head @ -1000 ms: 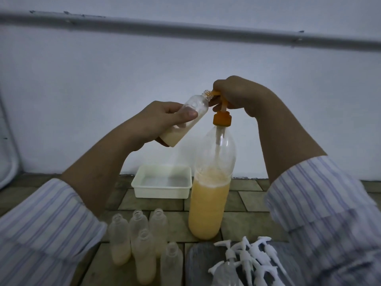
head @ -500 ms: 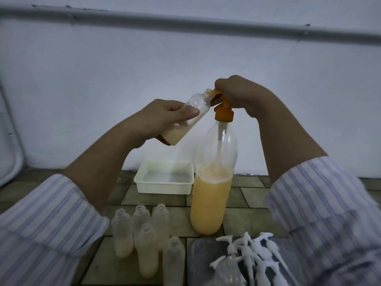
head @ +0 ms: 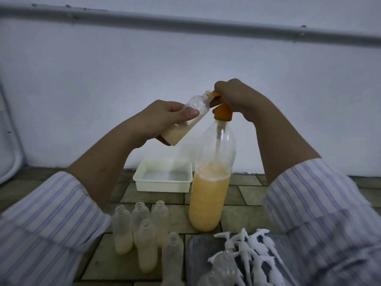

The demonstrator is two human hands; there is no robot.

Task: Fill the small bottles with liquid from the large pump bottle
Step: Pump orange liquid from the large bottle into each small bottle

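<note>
The large pump bottle [head: 210, 186] stands on the tiled floor, a bit over half full of orange liquid. My right hand [head: 237, 98] curls over its orange pump head [head: 223, 114] and presses it low onto the neck. A small clear bottle [head: 189, 118], tilted and partly filled with pale liquid, is gripped by my left hand [head: 162, 118], its threaded mouth against the pump spout. Several small bottles [head: 144, 234] stand open-necked on the floor below, some with liquid at the bottom.
A white rectangular tray [head: 164, 180] sits behind the small bottles, by the wall. Loose white pump tops [head: 253, 246] lie in a heap at the lower right, with another clear bottle [head: 220, 267] beside them. A grey pipe runs along the wall above.
My right hand has pushed the pump head down until it sits on the bottle's neck. The small bottle stays at the spout.
</note>
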